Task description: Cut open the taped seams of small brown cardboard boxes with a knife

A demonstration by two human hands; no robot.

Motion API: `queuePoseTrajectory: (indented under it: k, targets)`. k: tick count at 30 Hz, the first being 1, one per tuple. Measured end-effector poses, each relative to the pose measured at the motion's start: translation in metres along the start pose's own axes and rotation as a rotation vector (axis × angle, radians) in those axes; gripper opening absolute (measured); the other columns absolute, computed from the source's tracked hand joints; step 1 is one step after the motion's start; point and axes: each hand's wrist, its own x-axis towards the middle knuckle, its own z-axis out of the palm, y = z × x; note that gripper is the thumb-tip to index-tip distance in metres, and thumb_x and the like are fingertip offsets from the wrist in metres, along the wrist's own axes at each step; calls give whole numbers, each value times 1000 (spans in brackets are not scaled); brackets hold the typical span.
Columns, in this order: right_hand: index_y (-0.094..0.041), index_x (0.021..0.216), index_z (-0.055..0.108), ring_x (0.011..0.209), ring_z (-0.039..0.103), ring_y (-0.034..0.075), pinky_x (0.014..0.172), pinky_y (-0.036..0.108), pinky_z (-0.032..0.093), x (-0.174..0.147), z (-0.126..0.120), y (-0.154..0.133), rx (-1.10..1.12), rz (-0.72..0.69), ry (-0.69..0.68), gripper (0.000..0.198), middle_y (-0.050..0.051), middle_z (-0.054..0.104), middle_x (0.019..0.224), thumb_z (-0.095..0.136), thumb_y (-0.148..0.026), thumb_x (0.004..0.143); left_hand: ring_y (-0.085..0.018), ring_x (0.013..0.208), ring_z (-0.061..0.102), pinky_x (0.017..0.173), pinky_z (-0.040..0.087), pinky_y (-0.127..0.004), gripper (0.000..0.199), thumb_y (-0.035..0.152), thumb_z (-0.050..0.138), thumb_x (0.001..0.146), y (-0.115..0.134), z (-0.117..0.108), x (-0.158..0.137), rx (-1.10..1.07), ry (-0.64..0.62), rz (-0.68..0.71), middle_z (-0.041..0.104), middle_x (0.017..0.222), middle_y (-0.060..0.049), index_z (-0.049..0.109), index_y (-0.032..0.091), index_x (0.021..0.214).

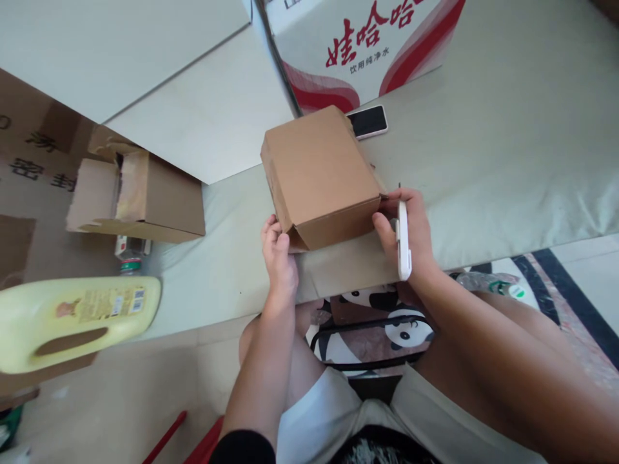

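A brown cardboard box [322, 167] rests on the pale green cloth in front of me, tilted slightly. My left hand [280, 258] grips its near left corner, the thumb by an open fold at the edge. At the near right corner, my right hand [411, 225] touches the box with its fingertips. That same hand holds a white utility knife [403, 248], with a thin tip pointing away from me. Behind the box lies a phone [370, 122] with a dark screen, partly hidden by it.
A white and red water carton [362, 58] stands at the back. On the left are an opened cardboard box [169, 200], a plastic bottle [130, 251] and a yellow jug [116, 309]. A panda-print bag [353, 328] is between my legs, below the cloth's front edge.
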Motion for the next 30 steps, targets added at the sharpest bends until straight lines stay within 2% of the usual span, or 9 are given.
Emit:
queuePoseTrajectory:
  k: [3, 6, 9, 14, 16, 19, 22, 27, 30]
  targets:
    - [-29, 100, 41, 65, 57, 21, 65, 41, 48, 3, 0, 5, -73, 55, -38, 24, -2, 57, 76, 60, -36, 87, -28, 141, 45, 114, 38, -37, 51, 69, 76, 71, 1, 0, 0, -40, 67, 81, 57, 131, -9, 68, 23, 92]
    - [-28, 95, 36, 57, 43, 17, 60, 36, 39, 6, -1, 6, -98, 94, -114, 27, -7, 42, 68, 59, -38, 86, -18, 104, 64, 98, 48, -31, 41, 57, 80, 74, 7, 2, -4, -145, 123, 112, 65, 103, -3, 67, 23, 95]
    - [-27, 96, 34, 61, 41, 16, 62, 34, 37, 8, -2, 5, -44, 98, -152, 35, -6, 39, 72, 64, -38, 81, -14, 84, 66, 90, 51, -27, 36, 53, 80, 77, 11, 0, -6, -177, 94, 162, 67, 85, 0, 68, 24, 93]
    - [-28, 99, 32, 63, 37, 17, 63, 35, 36, 7, -3, 5, -2, 70, -177, 40, -5, 32, 73, 65, -40, 79, -26, 114, 70, 107, 50, -37, 57, 69, 69, 80, 2, -7, -3, 8, -316, 58, 77, 101, -10, 72, 21, 111]
    - [-28, 98, 31, 63, 37, 18, 62, 36, 36, 7, -3, 5, -4, 46, -160, 41, -5, 30, 74, 65, -41, 78, -29, 126, 65, 112, 48, -40, 62, 72, 66, 81, 0, -8, -2, 64, -377, 48, 77, 109, -12, 71, 21, 117]
    - [-29, 95, 31, 61, 35, 18, 61, 37, 36, 8, -2, 4, -21, 35, -123, 40, -5, 27, 72, 64, -42, 78, -28, 137, 58, 118, 43, -41, 63, 72, 65, 82, 0, -8, -4, 56, -330, 61, 75, 118, -12, 69, 23, 122]
    - [-29, 94, 29, 58, 33, 16, 59, 35, 35, 9, -1, 1, -69, 74, -105, 43, -7, 29, 69, 66, -41, 75, -26, 137, 58, 117, 44, -40, 62, 71, 67, 81, 2, -8, -6, 24, -250, 44, 74, 124, -11, 68, 25, 123]
    - [-29, 93, 28, 60, 34, 15, 59, 33, 33, 8, 0, -2, -144, 108, -40, 49, -7, 32, 71, 69, -44, 71, -24, 104, 72, 98, 55, -38, 54, 71, 71, 78, 8, -8, -4, 59, -169, -32, 78, 104, -10, 75, 21, 98]
    - [-29, 94, 29, 61, 36, 16, 60, 33, 34, 8, 0, 0, -176, 102, -32, 51, -7, 33, 72, 71, -46, 71, -21, 83, 71, 79, 56, -33, 54, 72, 73, 75, 15, -8, -5, 102, -166, -44, 76, 84, -8, 75, 19, 85]
